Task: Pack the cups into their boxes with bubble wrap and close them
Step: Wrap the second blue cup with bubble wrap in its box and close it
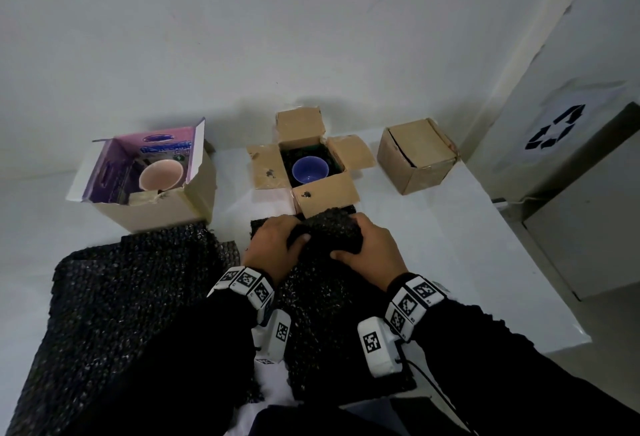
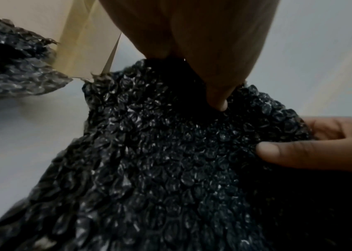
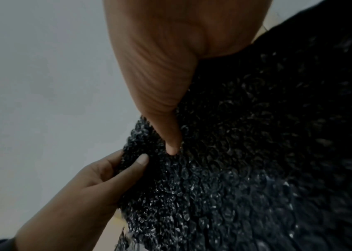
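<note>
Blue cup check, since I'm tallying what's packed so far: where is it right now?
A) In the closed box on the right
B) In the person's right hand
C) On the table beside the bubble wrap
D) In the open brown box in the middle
D: the blue cup sits upright inside the open brown box, whose four flaps are spread out, just beyond the hands.

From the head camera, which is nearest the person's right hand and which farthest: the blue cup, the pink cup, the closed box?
From the right hand:
1. Blue cup, just ahead, in the open middle box.
2. Closed box, ahead and to the right.
3. Pink cup, far left.
</note>
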A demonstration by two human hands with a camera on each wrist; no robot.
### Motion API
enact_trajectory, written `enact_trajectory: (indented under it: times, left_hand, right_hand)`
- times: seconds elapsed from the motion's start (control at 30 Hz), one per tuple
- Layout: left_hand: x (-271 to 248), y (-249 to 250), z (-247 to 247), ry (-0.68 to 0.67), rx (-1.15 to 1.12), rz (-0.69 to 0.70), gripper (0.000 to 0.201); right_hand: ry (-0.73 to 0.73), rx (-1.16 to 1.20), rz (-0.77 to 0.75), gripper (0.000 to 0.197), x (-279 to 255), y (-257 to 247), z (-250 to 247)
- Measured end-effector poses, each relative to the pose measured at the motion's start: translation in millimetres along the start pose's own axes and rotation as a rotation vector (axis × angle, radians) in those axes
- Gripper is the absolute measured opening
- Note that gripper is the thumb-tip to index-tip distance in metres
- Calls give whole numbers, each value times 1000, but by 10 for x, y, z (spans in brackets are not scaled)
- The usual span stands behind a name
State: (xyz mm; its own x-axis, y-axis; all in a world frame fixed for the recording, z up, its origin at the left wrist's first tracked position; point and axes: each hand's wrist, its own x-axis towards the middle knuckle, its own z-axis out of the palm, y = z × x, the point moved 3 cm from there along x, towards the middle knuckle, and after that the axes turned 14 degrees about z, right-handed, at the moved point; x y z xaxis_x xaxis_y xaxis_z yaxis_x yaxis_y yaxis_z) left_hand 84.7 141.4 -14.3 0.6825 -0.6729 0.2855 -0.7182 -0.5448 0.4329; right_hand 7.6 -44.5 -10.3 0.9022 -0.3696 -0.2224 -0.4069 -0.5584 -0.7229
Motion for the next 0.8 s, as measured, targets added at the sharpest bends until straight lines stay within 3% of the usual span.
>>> enact_trajectory:
  times: [0.23,0.37,0.47,0.53,0.6,0.67,0.7,0.8]
  left_hand:
    - [173,134,-351,140,-248,4,27]
    - [310,211,-510,217,-316,69,32]
    - [378,201,-620,276,-418,48,24]
    - [402,211,-707,290,-476,42,9]
    - [419,243,-781,309,-498,75,33]
    - [447,277,-826,310,-496,76,54]
    - [464,271,-842,302,-498,66,56]
    - [529,139,-834,185,-412,57,46]
  right_hand:
    - [-140,132,-37,29,116,-180,-204]
    - [-85,147,-104,16,199,-437,-333]
    - [-131,231,-135,16,161,-626,-393]
    - [-244,172,-132,31,139,-690,-402]
    - [-331,-15,-127,34,145,-698,-374]
    - [-293,-194,-146,20,191,-705,-356]
    - [-270,-230,-147,15,208,-713,-366]
    - [-286,-202,-136,30,266,-747,-428]
